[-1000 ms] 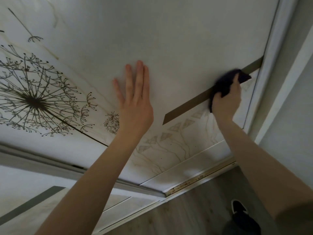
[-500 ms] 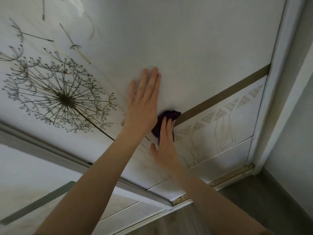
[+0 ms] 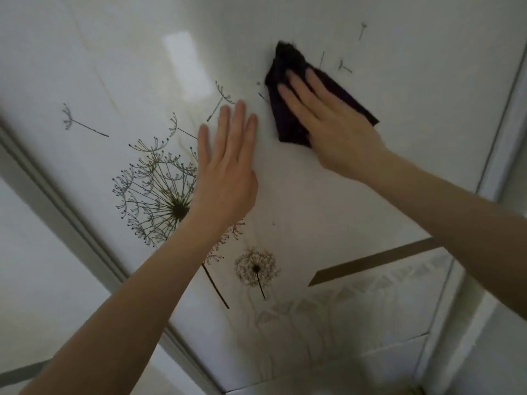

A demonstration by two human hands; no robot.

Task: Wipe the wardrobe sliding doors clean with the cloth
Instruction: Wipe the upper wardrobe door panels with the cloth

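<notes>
Two hands flat on the white sliding door [image 3: 313, 201], both arms reaching in from the near edge. Left hand [image 3: 226, 172] open, fingers straight and close together, palm pressed on the bare panel just right of the large dandelion print [image 3: 168, 203], which its wrist partly covers. Right hand [image 3: 333, 129] also spread flat, fingers straight, pressing the dark purple cloth [image 3: 285, 118] against the door. Cloth sits far and right of the left hand, not touching it. It is crumpled into a rough wedge, and it sticks out past the fingertips on the far side and past the hand on both sides. Small seed prints are scattered around the cloth. Small dandelion print [image 3: 256, 267] is nearer, below both hands. Brown strip [image 3: 376, 260] runs across the door under the right forearm. Grey door frame [image 3: 502, 109] along the right edge. Second door panel [image 3: 37, 238] at left, behind a grey rail [image 3: 71, 201]. Image somewhat motion-blurred.
</notes>
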